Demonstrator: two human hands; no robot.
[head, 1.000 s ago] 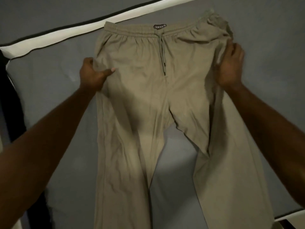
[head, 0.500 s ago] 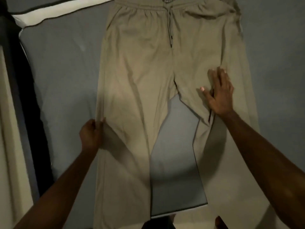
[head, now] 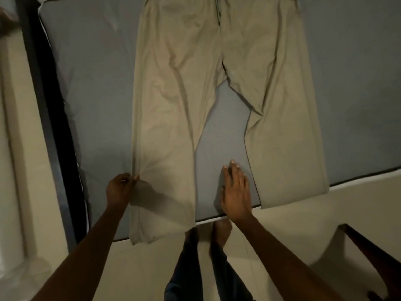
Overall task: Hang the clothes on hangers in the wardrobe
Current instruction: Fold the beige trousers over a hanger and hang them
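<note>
1. A pair of khaki cloth trousers with a drawstring waist (head: 180, 88) lies spread flat, front side up, on a bed with a grey sheet (head: 93, 83). The waist points away from the person and goes out of the top edge of the view.
2. The two legs are apart in a V shape, and the grey sheet shows between them. Both hems reach over the near edge of the bed.
3. The dark drawstring (head: 218, 11) lies along the middle of the trousers near the top.
4. The left hand (head: 119, 190) is at the outer edge of the left trouser leg, low down. Its thumb and fingers pinch the cloth there, and small folds run out from the pinched place.
5. The right hand (head: 235, 192) lies flat with straight fingers, palm down, on the grey sheet between the two legs, close to the near edge of the bed. It holds nothing. It is just beside the inner edge of the right leg; if it touches the cloth, I cannot tell.
6. A black band (head: 50, 118) runs along the left side of the bed.
7. Under the near edge is the pale floor (head: 141, 268), where the person's bare foot (head: 221, 233) and dark trouser legs show.
8. A dark wooden piece of furniture (head: 368, 253) stands at the lower right.
</note>
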